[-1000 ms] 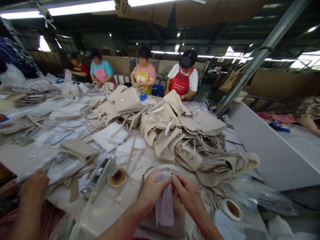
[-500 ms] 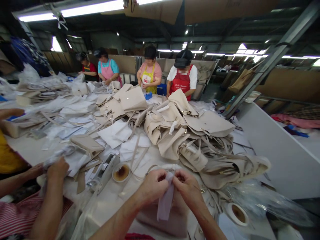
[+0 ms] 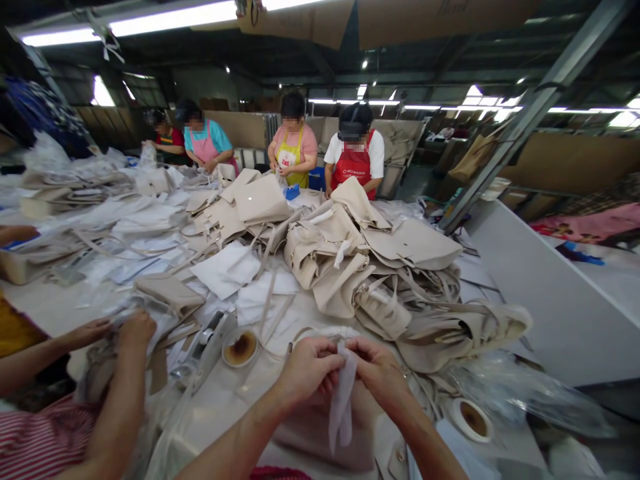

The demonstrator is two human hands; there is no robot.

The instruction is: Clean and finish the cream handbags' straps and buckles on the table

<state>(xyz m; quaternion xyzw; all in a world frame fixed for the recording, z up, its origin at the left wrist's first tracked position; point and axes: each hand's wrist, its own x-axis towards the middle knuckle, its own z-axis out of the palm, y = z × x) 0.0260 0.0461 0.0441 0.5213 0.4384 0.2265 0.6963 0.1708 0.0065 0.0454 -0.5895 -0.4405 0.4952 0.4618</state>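
Both hands meet over a beige bag that lies at the table's near edge. My left hand pinches a strip of thin white wrapping near the bag's handle. On the other side my right hand grips the same strip with thumb and fingers. The strip's free end hangs down over the front of the bag. Part of the handle looks wrapped in white, and the fingers hide where the strip meets it.
A pile of beige bags rises ahead. White sheets lie left of it. A tape roll and another tape roll flank the bag. Clear plastic lies right. A co-worker's hands work at the left; other people stand opposite.
The white strip's hanging end has swung right and twisted narrower. My left fingers have shifted around the strip. The co-worker's hands at left have moved right, and the view has shifted slightly.
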